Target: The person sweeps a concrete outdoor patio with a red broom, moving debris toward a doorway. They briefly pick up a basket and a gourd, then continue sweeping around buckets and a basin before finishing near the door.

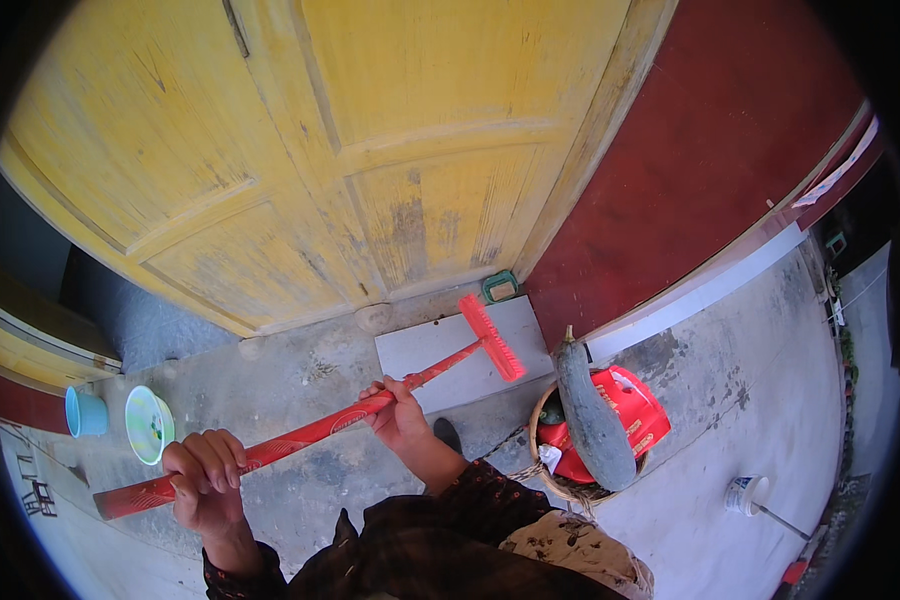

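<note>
A red long-handled brush [493, 339] with a bristled head lies slantwise across the view, its head up and to the right. My left hand [208, 480] is closed round the handle near its lower left end. Farther along the handle, closer to the head, my right hand [399, 414] grips it too. The brush head is seen over a pale slab [450, 364] in front of a worn yellow wooden door [435, 217]; whether it touches the slab I cannot tell.
Right of me, a wicker basket [534, 435] holds a large green gourd [592, 412] and a red bag [634, 405]. A green soap dish [499, 286] stands by the doorway. A blue bucket [86, 412] and a basin [148, 425] are at left, a white bucket [746, 495] at right.
</note>
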